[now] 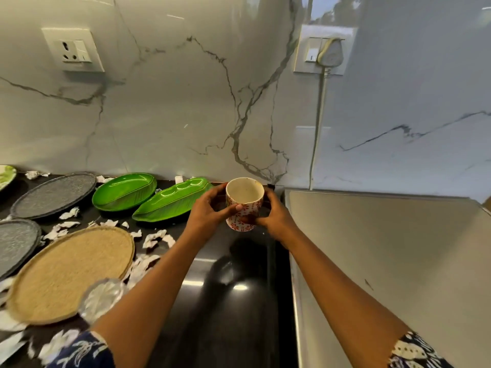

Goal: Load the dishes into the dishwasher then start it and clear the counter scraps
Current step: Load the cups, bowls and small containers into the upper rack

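- Cup (244, 200), frame centre: left hand (207, 212) and right hand (276, 217) fingers (235, 208) curled round it, hiding its sides; contact with worktop (225, 314) unclear.
- Grey plate (16, 243), 9 o'clock: cut off by frame edge.
- Scraps (53, 343), 8 o'clock: blurred.

An empty red-flowered white cup (244, 193) is held upright just right of a green leaf-shaped dish (172, 201).

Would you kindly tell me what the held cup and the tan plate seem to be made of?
Cup: probably glazed ceramic, smooth with red flower print and thick rim. Tan plate: matte, grainy surface, perhaps woven fibre or speckled stoneware; unclear.
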Motion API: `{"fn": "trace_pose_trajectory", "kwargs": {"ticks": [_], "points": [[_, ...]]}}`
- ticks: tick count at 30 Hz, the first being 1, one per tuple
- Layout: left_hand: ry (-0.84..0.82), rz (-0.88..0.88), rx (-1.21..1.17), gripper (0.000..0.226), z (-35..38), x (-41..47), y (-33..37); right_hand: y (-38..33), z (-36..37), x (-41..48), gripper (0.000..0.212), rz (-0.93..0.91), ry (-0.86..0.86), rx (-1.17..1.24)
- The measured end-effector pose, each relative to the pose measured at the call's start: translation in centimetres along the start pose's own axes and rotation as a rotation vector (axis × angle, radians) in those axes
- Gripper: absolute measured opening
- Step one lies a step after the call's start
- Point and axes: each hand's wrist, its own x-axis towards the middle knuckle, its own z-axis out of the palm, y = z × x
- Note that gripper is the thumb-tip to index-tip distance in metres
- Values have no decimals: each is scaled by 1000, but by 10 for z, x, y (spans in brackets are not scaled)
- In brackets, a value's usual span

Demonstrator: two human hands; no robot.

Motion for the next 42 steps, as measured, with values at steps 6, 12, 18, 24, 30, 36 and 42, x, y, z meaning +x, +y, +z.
{"fn": "trace_pose_trajectory", "kwargs": {"ticks": [6,12,18,24,30,36,42], "points": [[17,41,16,61,32,-148,61,-15,-36,-155,75,-46,-81,157],[-13,12,-2,59,76,-297,105,-12,-71,-312,69,-31,-99,169],[-80,-47,-47,69,116,-412,129,8,-100,-439,73,-29,-122,197],[-109,-185,-157,84,156,-496,104,74,-110,-539,80,261,-180,733],[-87,-347,-274,79,199,-535,68,126,-80,-592,96,611,-156,1216],[-246,-459,-160,73,221,-542,15,159,-79,-592,114,647,211,1265],[-101,-484,185,59,230,-540,-76,192,-111,-535,54,697,430,848]]}}
